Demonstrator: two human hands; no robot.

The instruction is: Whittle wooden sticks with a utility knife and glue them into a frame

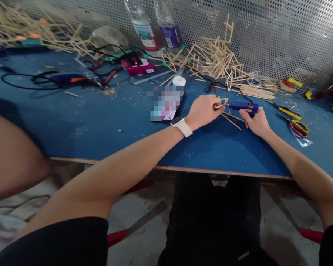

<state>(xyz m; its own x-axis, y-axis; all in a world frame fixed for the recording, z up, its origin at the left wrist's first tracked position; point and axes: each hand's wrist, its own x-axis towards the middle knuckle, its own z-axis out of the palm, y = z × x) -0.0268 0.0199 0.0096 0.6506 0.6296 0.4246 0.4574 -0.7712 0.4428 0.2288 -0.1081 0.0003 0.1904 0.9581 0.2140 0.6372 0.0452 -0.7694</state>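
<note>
My right hand is wrapped round a blue hot glue gun, whose nozzle points left. Closed in a pinch, my left hand holds thin wooden sticks joined or crossed near the fingertips; how they connect is too small to tell. The nozzle meets the sticks right beside my left fingers, and whether it touches them I cannot tell. A white-banded watch is on my left wrist. Left of that hand, a phone lies on the blue table with a small white round case just behind it.
Yellow-handled pliers and red-and-yellow scissors lie to the right. Stick piles line the back against a perforated metal panel. A pink power strip, bottles and another glue gun with cables stand further left. Someone's arm reaches in.
</note>
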